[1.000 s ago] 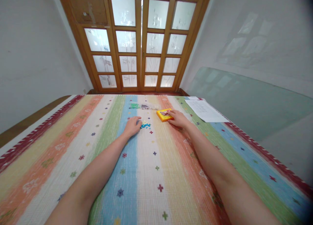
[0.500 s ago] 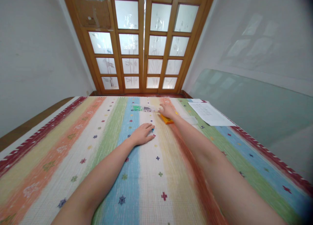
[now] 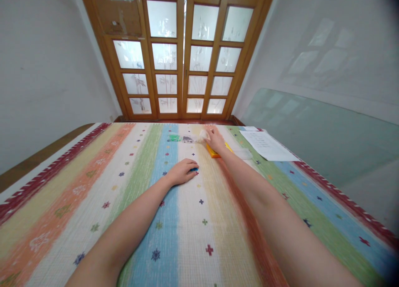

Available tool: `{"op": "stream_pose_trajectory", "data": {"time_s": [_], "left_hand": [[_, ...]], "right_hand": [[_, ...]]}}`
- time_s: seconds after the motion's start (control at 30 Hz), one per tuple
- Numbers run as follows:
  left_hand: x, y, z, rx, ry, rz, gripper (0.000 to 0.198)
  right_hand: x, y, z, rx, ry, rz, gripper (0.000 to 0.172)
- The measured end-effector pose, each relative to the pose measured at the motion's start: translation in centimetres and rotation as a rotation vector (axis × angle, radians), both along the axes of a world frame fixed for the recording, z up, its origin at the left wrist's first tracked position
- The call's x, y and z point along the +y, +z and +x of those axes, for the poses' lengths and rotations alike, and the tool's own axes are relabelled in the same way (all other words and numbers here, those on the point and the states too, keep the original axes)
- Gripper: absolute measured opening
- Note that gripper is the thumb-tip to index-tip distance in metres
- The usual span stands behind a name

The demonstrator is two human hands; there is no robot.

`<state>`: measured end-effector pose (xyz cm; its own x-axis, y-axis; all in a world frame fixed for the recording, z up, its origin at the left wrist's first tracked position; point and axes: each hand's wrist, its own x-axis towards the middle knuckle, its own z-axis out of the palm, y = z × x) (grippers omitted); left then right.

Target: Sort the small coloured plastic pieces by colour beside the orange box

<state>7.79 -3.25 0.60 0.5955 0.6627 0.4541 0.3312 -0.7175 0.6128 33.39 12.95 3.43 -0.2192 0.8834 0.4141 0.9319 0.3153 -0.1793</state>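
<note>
My left hand [image 3: 183, 171] rests on the striped tablecloth, its fingers curled around a small blue piece [image 3: 194, 169] whose kind I cannot make out. Farther off, my right hand [image 3: 215, 139] is bent with its fingertips drawn together at a whitish, translucent bundle [image 3: 204, 135]. What lies between those fingertips is too small to tell. Under the right wrist sits a yellow-orange frame or tray [image 3: 213, 154], partly covered by the hand. Left of the bundle lies a clear plastic pack holding green pieces [image 3: 174, 137] and dark pieces [image 3: 187, 139].
A clear plastic lid or case [image 3: 245, 154] lies right of the right wrist. Printed paper [image 3: 267, 145] rests near the table's right edge. The patterned tablecloth [image 3: 124, 204] covers the table. Beyond stand wooden glass-paned doors [image 3: 182, 62], and a glass panel [image 3: 311, 133] leans on the right wall.
My right hand has lifted slightly and shifted right, its fingers more curled, uncovering more of the whitish bundle and yellow-orange tray. My left fingers have closed a little, and more of the blue piece shows.
</note>
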Motion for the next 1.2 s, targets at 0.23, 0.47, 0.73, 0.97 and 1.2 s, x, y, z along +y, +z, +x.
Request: {"op": "stream_pose_trajectory", "data": {"time_s": [0.23,0.47,0.73,0.97,1.2], "left_hand": [[1.5,-0.8,-0.4,-0.295,0.295,-0.138,0.036],[1.8,-0.8,-0.9,-0.491,0.362,-0.251,0.064],[1.8,-0.9,-0.4,-0.372,0.454,-0.193,0.051],[0.9,-0.1,-0.1,-0.318,0.439,-0.173,0.049],[1.2,-0.7,-1.0,-0.289,0.402,-0.032,0.071]], "right_hand": [[-6.3,-1.0,-2.6,0.275,0.319,0.129,0.052],[-11.4,-2.0,-4.5,0.217,0.615,0.144,0.050],[-12.0,-2.4,-5.2,0.030,0.624,0.211,0.039],[-11.6,-2.7,-5.2,0.114,0.461,0.193,0.037],[-11.0,-2.9,-4.5,0.222,0.455,0.244,0.035]]}}
